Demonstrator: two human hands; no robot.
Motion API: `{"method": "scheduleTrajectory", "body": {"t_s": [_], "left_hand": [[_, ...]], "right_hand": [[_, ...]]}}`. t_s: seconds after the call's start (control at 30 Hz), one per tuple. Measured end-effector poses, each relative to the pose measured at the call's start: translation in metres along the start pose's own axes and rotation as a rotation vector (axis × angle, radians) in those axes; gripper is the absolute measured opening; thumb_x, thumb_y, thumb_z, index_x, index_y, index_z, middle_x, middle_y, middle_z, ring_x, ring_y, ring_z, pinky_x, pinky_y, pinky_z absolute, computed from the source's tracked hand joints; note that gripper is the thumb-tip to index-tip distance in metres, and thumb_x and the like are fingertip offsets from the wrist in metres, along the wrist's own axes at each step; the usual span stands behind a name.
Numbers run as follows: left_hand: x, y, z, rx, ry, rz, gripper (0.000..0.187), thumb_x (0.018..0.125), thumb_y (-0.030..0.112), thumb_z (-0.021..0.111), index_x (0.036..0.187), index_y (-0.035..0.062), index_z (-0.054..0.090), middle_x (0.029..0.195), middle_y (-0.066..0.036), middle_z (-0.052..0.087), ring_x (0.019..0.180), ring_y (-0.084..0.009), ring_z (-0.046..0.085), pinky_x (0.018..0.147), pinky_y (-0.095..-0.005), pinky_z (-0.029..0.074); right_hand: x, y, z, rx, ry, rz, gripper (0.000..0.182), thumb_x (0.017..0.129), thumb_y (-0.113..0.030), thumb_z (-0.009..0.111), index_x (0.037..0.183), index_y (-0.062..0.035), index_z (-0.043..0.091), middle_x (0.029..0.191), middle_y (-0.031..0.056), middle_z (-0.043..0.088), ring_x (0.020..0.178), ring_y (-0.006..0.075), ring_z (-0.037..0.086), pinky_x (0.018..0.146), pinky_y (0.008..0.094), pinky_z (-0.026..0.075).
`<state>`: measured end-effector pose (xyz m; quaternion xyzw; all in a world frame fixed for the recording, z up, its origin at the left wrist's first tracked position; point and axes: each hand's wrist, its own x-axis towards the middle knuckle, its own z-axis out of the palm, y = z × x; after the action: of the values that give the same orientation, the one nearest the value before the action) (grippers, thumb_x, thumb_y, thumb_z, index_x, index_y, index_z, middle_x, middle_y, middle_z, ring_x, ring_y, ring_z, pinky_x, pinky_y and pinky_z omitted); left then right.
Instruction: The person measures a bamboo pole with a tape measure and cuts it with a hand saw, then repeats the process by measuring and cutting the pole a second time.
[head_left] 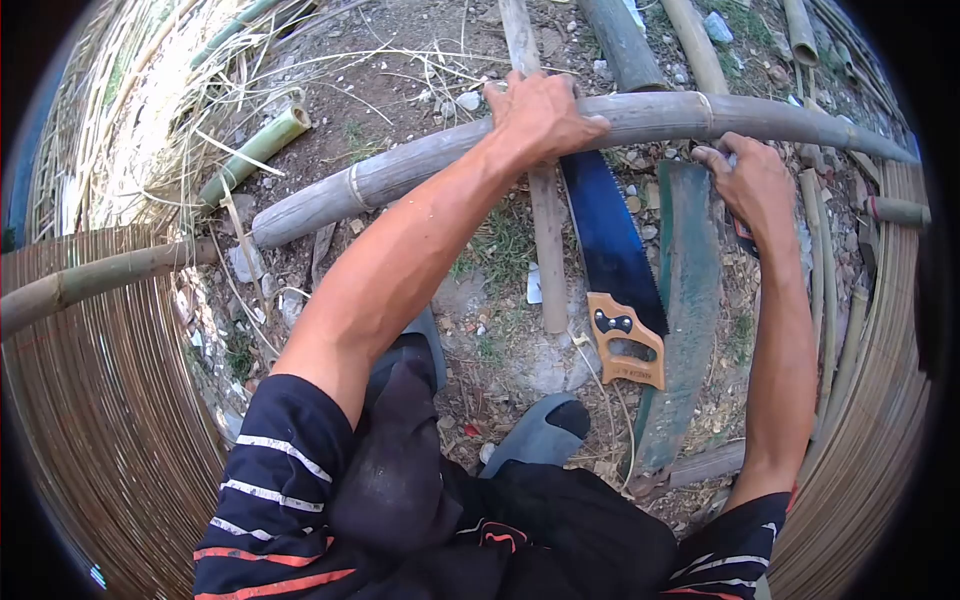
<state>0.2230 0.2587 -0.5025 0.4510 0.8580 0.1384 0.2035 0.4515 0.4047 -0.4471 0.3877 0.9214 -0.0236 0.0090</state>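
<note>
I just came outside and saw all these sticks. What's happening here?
A person is standing over a long grey bamboo pole that lies across the dirt ground. Their left hand grips the top of the pole, and their right hand is down beside it near a dark tool, which I can't make out clearly. A handsaw with a blue blade and wooden handle lies on the ground under the pole, untouched. More bamboo pieces lie around.

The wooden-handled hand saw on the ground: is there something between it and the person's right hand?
Nothing visible blocks it. The blue-bladed saw with the wooden handle lies free on the ground beside a flat green blade. The right hand is by the long grey bamboo pole, which the left hand grips.
</note>
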Motion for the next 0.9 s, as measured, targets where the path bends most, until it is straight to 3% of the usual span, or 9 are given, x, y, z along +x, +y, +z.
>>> {"method": "scheduleTrajectory", "body": {"t_s": [0.1, 0.17, 0.23, 0.3, 0.47, 0.53, 0.63, 0.77, 0.9], "left_hand": [[0.007, -0.012, 0.005, -0.120, -0.027, 0.049, 0.064, 0.088, 0.051, 0.069, 0.129, 0.0020, 0.071, 0.106, -0.023, 0.079, 0.103, -0.0324, 0.077, 0.097, -0.0423, 0.058], [0.008, -0.015, 0.006, -0.154, -0.099, 0.004, 0.070, 0.088, 0.054, 0.070, 0.133, 0.0004, 0.066, 0.107, -0.026, 0.077, 0.106, -0.0339, 0.076, 0.100, -0.0421, 0.057], [0.007, -0.016, 0.006, -0.142, -0.101, 0.022, 0.072, 0.088, 0.056, 0.071, 0.132, 0.0000, 0.065, 0.112, -0.027, 0.076, 0.105, -0.0342, 0.076, 0.100, -0.0424, 0.057], [0.009, -0.018, 0.007, -0.152, -0.114, -0.048, 0.086, 0.084, 0.068, 0.068, 0.136, -0.0002, 0.066, 0.124, -0.029, 0.074, 0.117, -0.0410, 0.072, 0.104, -0.0458, 0.054], [0.012, -0.013, 0.003, -0.177, -0.203, -0.037, 0.081, 0.087, 0.067, 0.067, 0.135, 0.0022, 0.067, 0.121, -0.027, 0.075, 0.115, -0.0382, 0.073, 0.102, -0.0448, 0.054], [0.009, -0.012, -0.001, -0.149, -0.208, -0.062, 0.072, 0.089, 0.059, 0.069, 0.138, 0.0054, 0.066, 0.124, -0.024, 0.074, 0.114, -0.0328, 0.073, 0.104, -0.0413, 0.053], [0.007, -0.011, 0.000, -0.129, -0.198, -0.073, 0.075, 0.089, 0.061, 0.067, 0.141, 0.0071, 0.066, 0.127, -0.022, 0.074, 0.117, -0.0324, 0.072, 0.105, -0.0408, 0.052], [0.001, -0.006, 0.006, -0.019, -0.132, -0.143, 0.083, 0.088, 0.067, 0.064, 0.151, 0.0123, 0.061, 0.136, -0.022, 0.071, 0.124, -0.0350, 0.070, 0.107, -0.0386, 0.052], [-0.015, 0.010, 0.006, 0.042, -0.084, -0.239, 0.082, 0.090, 0.075, 0.060, 0.154, 0.0236, 0.059, 0.146, -0.016, 0.067, 0.138, -0.0354, 0.061, 0.118, -0.0532, 0.040]], "right_hand": [[-0.042, 0.016, -0.007, 0.005, 0.002, 0.142, 0.050, 0.094, -0.052, 0.075, 0.112, -0.0049, 0.075, 0.095, 0.0267, 0.075, 0.097, 0.0478, 0.072, 0.082, 0.0548, 0.056], [-0.078, 0.034, -0.005, -0.010, 0.032, 0.241, 0.056, 0.092, -0.055, 0.076, 0.115, -0.0050, 0.073, 0.095, 0.0280, 0.075, 0.098, 0.0486, 0.072, 0.083, 0.0549, 0.056], [-0.126, 0.066, 0.010, 0.037, -0.058, 0.495, 0.064, 0.089, -0.061, 0.078, 0.123, -0.0074, 0.069, 0.096, 0.0299, 0.075, 0.100, 0.0493, 0.073, 0.084, 0.0559, 0.056], [-0.184, 0.107, 0.039, 0.042, -0.129, 0.671, 0.066, 0.088, -0.060, 0.079, 0.127, -0.0087, 0.068, 0.103, 0.0300, 0.076, 0.102, 0.0490, 0.073, 0.086, 0.0565, 0.056], [-0.318, 0.162, 0.104, -0.018, -0.173, 0.943, 0.067, 0.088, -0.058, 0.079, 0.130, -0.0079, 0.066, 0.112, 0.0273, 0.074, 0.108, 0.0490, 0.071, 0.091, 0.0551, 0.055], [-0.348, 0.154, 0.115, -0.300, 0.139, 0.727, 0.057, 0.091, -0.050, 0.079, 0.126, -0.0067, 0.067, 0.117, 0.0222, 0.070, 0.112, 0.0460, 0.066, 0.097, 0.0516, 0.052], [-0.348, 0.095, 0.095, 0.001, 0.329, 0.522, 0.047, 0.093, -0.038, 0.078, 0.125, -0.0051, 0.068, 0.123, 0.0177, 0.065, 0.115, 0.0415, 0.061, 0.101, 0.0494, 0.050], [-0.347, 0.006, 0.103, 0.356, 0.051, -0.123, 0.042, 0.090, -0.013, 0.069, 0.130, -0.0006, 0.066, 0.126, 0.0176, 0.064, 0.121, 0.0369, 0.060, 0.103, 0.0501, 0.049], [-0.340, -0.028, 0.131, 0.272, -0.029, -0.230, 0.043, 0.091, -0.011, 0.061, 0.132, -0.0013, 0.065, 0.129, 0.0166, 0.064, 0.125, 0.0352, 0.059, 0.107, 0.0500, 0.047]]}}
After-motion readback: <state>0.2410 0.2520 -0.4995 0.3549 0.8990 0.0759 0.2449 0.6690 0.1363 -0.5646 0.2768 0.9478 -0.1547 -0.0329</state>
